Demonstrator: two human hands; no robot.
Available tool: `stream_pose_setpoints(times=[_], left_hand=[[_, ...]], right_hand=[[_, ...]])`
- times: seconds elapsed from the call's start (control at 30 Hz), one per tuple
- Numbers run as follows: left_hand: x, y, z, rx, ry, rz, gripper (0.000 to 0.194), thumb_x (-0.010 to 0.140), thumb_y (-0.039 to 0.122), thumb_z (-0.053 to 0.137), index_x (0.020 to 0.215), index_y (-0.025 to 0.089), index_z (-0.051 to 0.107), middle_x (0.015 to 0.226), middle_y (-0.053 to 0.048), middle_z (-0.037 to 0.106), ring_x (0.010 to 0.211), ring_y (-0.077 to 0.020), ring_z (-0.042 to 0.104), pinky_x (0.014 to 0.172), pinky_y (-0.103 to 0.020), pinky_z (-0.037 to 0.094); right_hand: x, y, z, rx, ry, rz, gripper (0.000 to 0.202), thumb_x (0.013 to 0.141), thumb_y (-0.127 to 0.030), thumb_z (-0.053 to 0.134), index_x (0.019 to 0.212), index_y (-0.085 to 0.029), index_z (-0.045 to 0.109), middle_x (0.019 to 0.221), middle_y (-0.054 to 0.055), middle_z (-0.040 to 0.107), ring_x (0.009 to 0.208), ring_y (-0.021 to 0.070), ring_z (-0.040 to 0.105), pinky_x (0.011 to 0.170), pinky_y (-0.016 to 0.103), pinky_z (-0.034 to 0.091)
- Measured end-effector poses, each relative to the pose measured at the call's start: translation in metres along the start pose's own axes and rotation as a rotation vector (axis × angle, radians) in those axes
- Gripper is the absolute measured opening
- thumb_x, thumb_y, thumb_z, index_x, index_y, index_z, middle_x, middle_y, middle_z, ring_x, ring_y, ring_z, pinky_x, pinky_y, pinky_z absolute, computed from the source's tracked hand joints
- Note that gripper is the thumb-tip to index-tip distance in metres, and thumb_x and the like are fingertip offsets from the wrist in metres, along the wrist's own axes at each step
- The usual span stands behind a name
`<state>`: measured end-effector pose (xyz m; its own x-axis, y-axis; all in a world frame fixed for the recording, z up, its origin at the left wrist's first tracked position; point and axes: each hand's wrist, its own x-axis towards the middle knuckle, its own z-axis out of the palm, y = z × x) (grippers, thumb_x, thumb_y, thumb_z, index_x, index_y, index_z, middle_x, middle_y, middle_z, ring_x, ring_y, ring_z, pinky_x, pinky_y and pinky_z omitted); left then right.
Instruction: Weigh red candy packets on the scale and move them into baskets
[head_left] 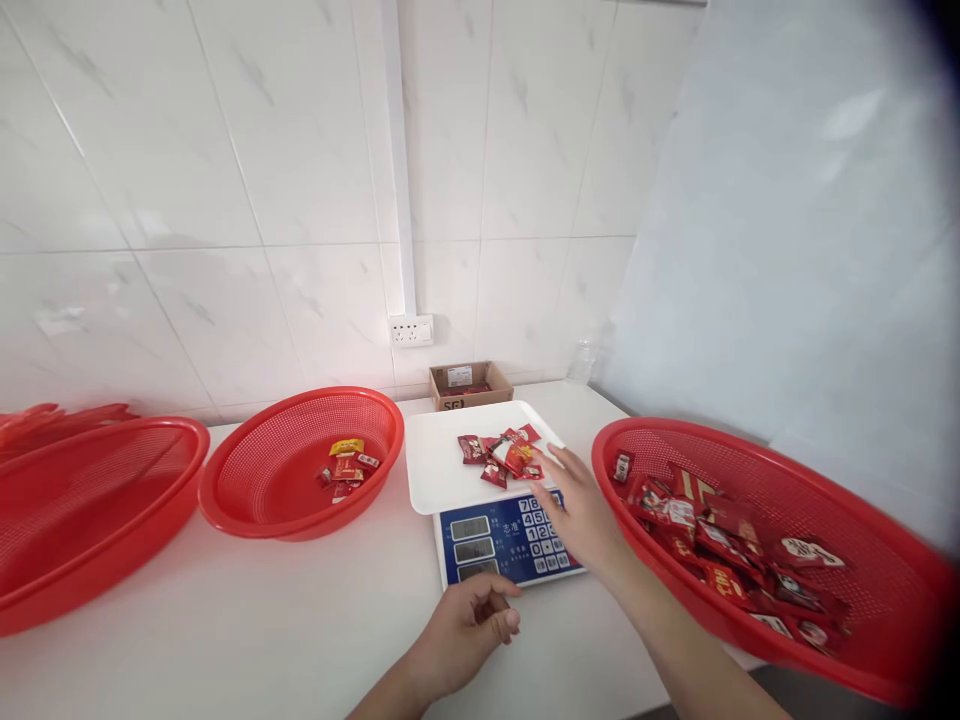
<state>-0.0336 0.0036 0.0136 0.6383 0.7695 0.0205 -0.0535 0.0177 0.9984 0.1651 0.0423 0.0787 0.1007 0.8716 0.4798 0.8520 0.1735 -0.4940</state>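
A digital scale (pixel 495 545) with a blue keypad panel stands on the white table in front of me. On its white tray (pixel 435 470) lies a small pile of red snack packets (pixel 510 455). My right hand (pixel 577 510) is over the tray's right edge, fingers stretched out and apart, close beside the pile; I see nothing held in it. Low in front of the display, my left hand (pixel 469 630) has loosely curled fingers with a gap between thumb and forefinger, and nothing shows in it. It partly covers the lowest display window.
To the right, a red basket (pixel 877 510) holds many red packets. A red basket (pixel 262 440) on the left contains several small packets, with another red basket (pixel 172 460) beyond it. Behind the scale are a cardboard box (pixel 480 400) and a clear container (pixel 582 360) by the wall.
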Motion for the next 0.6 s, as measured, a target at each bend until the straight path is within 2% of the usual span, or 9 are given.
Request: stream_pose_setpoints(times=[0.13, 0.27, 0.33, 0.43, 0.5, 0.6], left_hand=[[-0.002, -0.003, 0.001, 0.079, -0.027, -0.002, 0.041, 0.076, 0.049, 0.06, 0.095, 0.013, 0.057, 0.065, 0.002, 0.05, 0.061, -0.0111, 0.048, 0.06, -0.023, 0.038], [-0.002, -0.003, 0.0, 0.169, -0.036, -0.009, 0.036, 0.078, 0.045, 0.059, 0.096, 0.014, 0.059, 0.067, 0.002, 0.051, 0.063, -0.0113, 0.047, 0.061, -0.022, 0.037], [-0.002, -0.002, -0.001, 0.188, -0.025, -0.015, 0.034, 0.078, 0.044, 0.059, 0.096, 0.015, 0.059, 0.068, 0.002, 0.052, 0.063, -0.0114, 0.048, 0.061, -0.022, 0.037], [-0.002, -0.001, -0.002, 0.213, -0.018, -0.01, 0.033, 0.078, 0.042, 0.058, 0.097, 0.015, 0.06, 0.068, 0.001, 0.053, 0.063, -0.0114, 0.048, 0.06, -0.021, 0.037], [-0.003, -0.001, -0.002, 0.243, -0.015, -0.001, 0.032, 0.079, 0.041, 0.058, 0.097, 0.015, 0.061, 0.069, 0.0, 0.055, 0.064, -0.012, 0.049, 0.06, -0.021, 0.038], [-0.006, -0.001, -0.001, 0.361, -0.013, 0.018, 0.029, 0.079, 0.037, 0.057, 0.1, 0.017, 0.062, 0.075, -0.002, 0.059, 0.067, -0.0132, 0.052, 0.062, -0.021, 0.041]], right_hand=[[-0.002, -0.011, 0.011, -0.16, -0.22, -0.064, 0.043, 0.088, -0.045, 0.034, 0.125, -0.03, 0.048, 0.139, 0.004, 0.038, 0.131, 0.0304, 0.019, 0.103, 0.056, 0.018], [0.015, -0.015, 0.016, -0.171, -0.303, 0.016, 0.045, 0.089, -0.046, 0.03, 0.121, -0.025, 0.053, 0.132, 0.006, 0.047, 0.13, 0.0293, 0.024, 0.103, 0.057, 0.015], [0.018, -0.015, 0.015, -0.104, -0.277, 0.024, 0.043, 0.089, -0.045, 0.031, 0.118, -0.024, 0.054, 0.128, 0.006, 0.051, 0.128, 0.0279, 0.028, 0.103, 0.056, 0.016], [0.005, -0.012, 0.008, 0.063, -0.15, -0.077, 0.039, 0.088, -0.04, 0.035, 0.117, -0.022, 0.054, 0.125, 0.007, 0.053, 0.125, 0.0246, 0.035, 0.103, 0.047, 0.026], [-0.018, -0.006, 0.004, 0.152, -0.03, -0.112, 0.034, 0.087, -0.038, 0.037, 0.111, -0.022, 0.055, 0.118, 0.008, 0.057, 0.115, 0.023, 0.045, 0.098, 0.04, 0.035], [-0.065, 0.015, 0.002, 0.204, 0.086, 0.034, 0.026, 0.084, -0.039, 0.041, 0.093, -0.023, 0.058, 0.094, 0.008, 0.064, 0.089, 0.0223, 0.058, 0.078, 0.034, 0.047]])
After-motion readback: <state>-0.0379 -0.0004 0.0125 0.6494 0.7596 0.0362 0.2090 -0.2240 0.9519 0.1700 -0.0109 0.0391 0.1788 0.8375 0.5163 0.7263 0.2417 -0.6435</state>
